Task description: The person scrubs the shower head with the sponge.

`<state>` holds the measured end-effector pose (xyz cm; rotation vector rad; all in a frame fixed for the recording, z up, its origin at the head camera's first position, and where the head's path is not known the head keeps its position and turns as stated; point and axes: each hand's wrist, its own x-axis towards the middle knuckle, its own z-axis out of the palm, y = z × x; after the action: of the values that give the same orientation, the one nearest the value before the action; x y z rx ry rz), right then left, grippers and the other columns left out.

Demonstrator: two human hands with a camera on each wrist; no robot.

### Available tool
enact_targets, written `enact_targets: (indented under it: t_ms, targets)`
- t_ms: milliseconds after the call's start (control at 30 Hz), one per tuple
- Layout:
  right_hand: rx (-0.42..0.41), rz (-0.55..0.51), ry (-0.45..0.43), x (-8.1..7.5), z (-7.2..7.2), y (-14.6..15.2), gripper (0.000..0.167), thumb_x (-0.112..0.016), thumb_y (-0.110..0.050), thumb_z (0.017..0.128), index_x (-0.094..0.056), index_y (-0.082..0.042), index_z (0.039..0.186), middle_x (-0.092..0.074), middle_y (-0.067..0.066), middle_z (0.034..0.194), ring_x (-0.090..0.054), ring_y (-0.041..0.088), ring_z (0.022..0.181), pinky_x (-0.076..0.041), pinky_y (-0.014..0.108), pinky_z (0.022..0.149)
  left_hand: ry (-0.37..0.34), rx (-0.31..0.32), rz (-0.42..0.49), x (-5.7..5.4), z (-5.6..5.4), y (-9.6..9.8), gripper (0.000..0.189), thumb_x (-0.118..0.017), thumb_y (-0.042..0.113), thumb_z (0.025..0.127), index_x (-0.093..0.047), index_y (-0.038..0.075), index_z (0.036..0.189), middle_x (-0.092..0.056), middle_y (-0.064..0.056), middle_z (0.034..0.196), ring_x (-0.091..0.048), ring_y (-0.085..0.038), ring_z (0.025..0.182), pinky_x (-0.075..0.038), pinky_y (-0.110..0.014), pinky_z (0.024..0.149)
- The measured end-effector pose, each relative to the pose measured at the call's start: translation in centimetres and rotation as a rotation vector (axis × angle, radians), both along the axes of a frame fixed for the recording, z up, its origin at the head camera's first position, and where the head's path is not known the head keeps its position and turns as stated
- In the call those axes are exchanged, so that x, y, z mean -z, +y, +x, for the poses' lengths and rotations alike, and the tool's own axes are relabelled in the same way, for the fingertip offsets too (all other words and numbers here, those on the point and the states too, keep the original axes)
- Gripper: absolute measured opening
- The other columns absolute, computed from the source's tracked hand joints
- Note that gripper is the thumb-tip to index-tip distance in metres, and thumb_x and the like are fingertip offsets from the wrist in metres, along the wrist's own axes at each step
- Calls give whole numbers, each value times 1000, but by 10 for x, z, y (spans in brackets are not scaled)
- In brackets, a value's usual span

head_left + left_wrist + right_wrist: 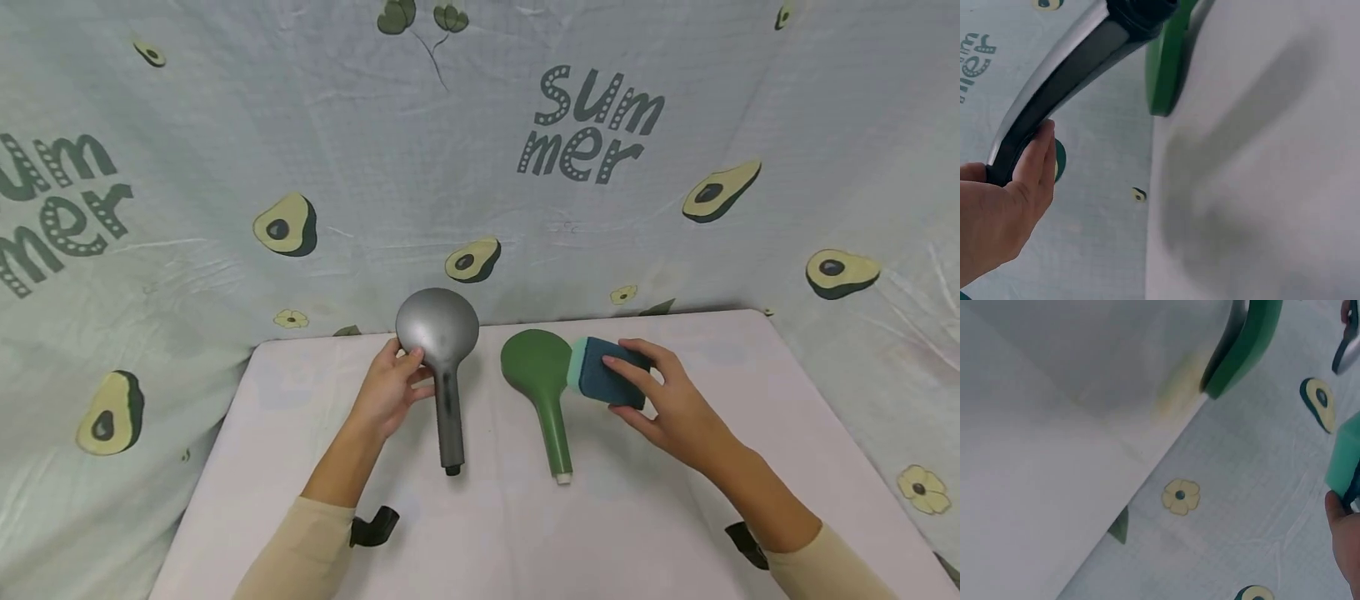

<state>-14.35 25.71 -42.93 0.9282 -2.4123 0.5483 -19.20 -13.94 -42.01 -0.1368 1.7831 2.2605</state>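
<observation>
My left hand (392, 387) grips a grey shower head (442, 325) by the left side of its round head, thumb on top. Its handle (1066, 72) points toward me, and in the left wrist view it is held off the table above its shadow. A green shower head (536, 362) lies on the table just to the right, handle toward me. My right hand (671, 408) pinches a two-tone sponge (611, 375), dark blue with a light teal layer facing left. That teal side (1342, 459) overlaps the edge of the green head in the head view.
The table (465, 542) has a pale pink cover. Behind it hangs a cloth (360, 167) printed with avocados and lettering. A black piece (375, 527) shows beside the left forearm, another (744, 546) beside the right.
</observation>
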Motion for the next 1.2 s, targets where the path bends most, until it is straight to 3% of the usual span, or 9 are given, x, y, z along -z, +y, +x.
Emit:
enact_targets:
  t_ms: [133, 200, 300, 400, 667, 1033, 1133, 1200]
  targets:
    - [38, 19, -19, 1, -5, 13, 63, -44, -58, 104, -58, -12, 144, -47, 22, 150, -49, 36, 131, -34, 7, 109, -45, -18, -60, 12, 0, -4, 44, -40, 11, 112, -30, 1, 154, -58, -18, 127, -64, -14, 92, -61, -30, 81]
    - [58, 33, -33, 1, -7, 19, 63, -43, -59, 103, -57, -13, 145, -47, 21, 150, -49, 36, 131, -45, 19, 103, -62, -29, -83, 18, 0, -7, 43, -40, 10, 112, -31, 1, 152, -58, -20, 127, -63, -14, 92, -59, -27, 80]
    - [84, 50, -52, 2, -10, 25, 65, -43, -60, 102, -56, -15, 146, -46, 20, 151, -49, 36, 132, -52, 35, 94, -79, -41, -116, 26, 1, -15, 43, -41, 9, 112, -31, -2, 152, -56, -23, 127, -63, -14, 91, -57, -24, 78]
    - [96, 50, -57, 3, -12, 31, 66, -43, -61, 101, -56, -14, 146, -47, 20, 150, -49, 36, 132, -51, 40, 91, -95, -38, -132, 33, 1, -21, 43, -42, 8, 111, -32, -5, 150, -56, -22, 122, -63, -14, 88, -57, -23, 75]
    - [105, 32, -43, 3, -14, 39, 67, -44, -62, 101, -58, -13, 144, -48, 22, 149, -50, 38, 130, -40, 22, 101, -149, -51, -143, 48, 2, -35, 42, -42, 10, 111, -32, -7, 149, -56, -11, 108, -62, -12, 85, -57, -22, 73]
    - [163, 33, -90, -1, -14, 48, 73, -40, -67, 99, -58, -12, 143, -48, 25, 146, -49, 44, 129, -53, 59, 89, -221, -88, -217, 64, -1, -54, 47, -44, 13, 112, -33, -8, 152, -59, -1, 92, -58, -8, 77, -54, -19, 67]
    - [198, 36, -125, -4, -15, 50, 62, -63, -55, 98, -58, -12, 143, -48, 26, 145, -49, 47, 127, -54, 63, 89, -233, -104, -199, 68, -1, -56, 49, -44, 14, 112, -31, -10, 153, -59, -2, 91, -58, -9, 76, -55, -19, 67]
    - [229, 48, -151, -4, -16, 50, 60, -79, -37, 92, -58, -12, 143, -48, 27, 144, -49, 48, 126, -55, 64, 89, -225, -110, -198, 71, 0, -58, 51, -45, 14, 111, -30, -11, 153, -60, -2, 91, -60, -9, 75, -57, -19, 67]
